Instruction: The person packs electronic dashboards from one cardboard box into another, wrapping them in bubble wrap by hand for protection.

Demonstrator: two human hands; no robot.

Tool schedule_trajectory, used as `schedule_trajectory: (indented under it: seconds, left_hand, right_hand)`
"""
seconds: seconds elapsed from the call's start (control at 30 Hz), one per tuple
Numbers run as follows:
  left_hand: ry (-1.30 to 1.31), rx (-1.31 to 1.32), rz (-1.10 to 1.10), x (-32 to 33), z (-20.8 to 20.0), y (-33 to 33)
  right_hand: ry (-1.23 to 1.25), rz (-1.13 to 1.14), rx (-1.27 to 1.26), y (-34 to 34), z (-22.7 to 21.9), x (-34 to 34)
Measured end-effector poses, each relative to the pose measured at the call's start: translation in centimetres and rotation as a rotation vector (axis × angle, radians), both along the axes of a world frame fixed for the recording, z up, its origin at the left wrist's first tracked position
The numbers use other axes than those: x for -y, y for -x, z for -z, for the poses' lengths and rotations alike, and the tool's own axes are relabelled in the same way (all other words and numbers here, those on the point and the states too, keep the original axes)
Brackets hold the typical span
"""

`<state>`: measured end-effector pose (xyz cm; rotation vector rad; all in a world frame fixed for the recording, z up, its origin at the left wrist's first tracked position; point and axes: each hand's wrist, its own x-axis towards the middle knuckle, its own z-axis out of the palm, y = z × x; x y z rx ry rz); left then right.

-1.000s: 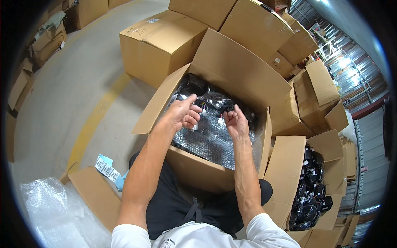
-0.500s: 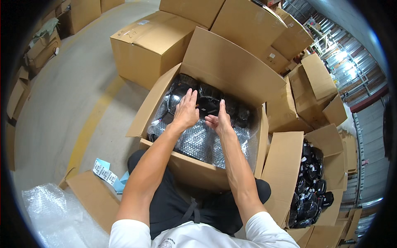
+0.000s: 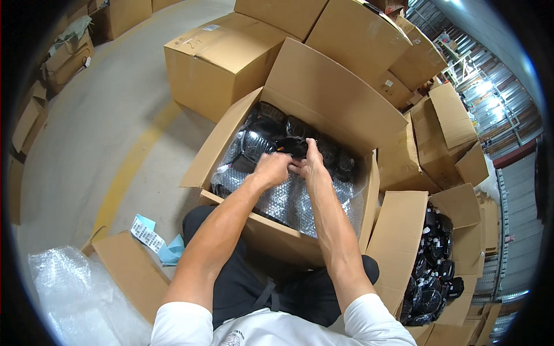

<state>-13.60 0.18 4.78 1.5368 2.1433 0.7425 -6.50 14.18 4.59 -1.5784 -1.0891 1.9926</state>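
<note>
A cardboard box with its flaps up stands before me, holding several glossy black plastic parts in clear wrap. Bubble wrap covers the box's near side. Over it, my left hand is closed, its fingers bent toward the other hand; what it pinches is hidden. My right hand has one finger stretched upward along the side of a black part and the others bent beneath. The fingertips of both hands meet below that part.
At right, another open carton holds wrapped black parts. Closed cartons stack behind. On the left lie a bubble-wrap sheet, a cardboard flap and a blue-and-white label strip. A yellow line crosses the floor.
My left hand has come down and right from above the black parts, its fingers going from outstretched to curled beside my right hand. The whole view has shifted slightly.
</note>
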Motion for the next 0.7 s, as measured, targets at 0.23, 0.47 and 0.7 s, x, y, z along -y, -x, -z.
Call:
schedule_trajectory:
  seconds: [0.23, 0.47, 0.7]
  left_hand:
    - [-0.246, -0.078, -0.38, 2.3, 0.7, 3.4]
    - [-0.04, -0.062, -0.601, 4.5, -0.1, 4.6]
    - [0.376, -0.093, -0.411, 7.0, 4.3, 5.5]
  right_hand:
    - [0.11, 0.143, -0.187, -2.2, 3.2, 0.3]
    - [-0.089, 0.441, -0.508, -6.5, 6.2, 1.0]
    - [0.05, 0.337, -0.758, -9.3, 1.3, 1.5]
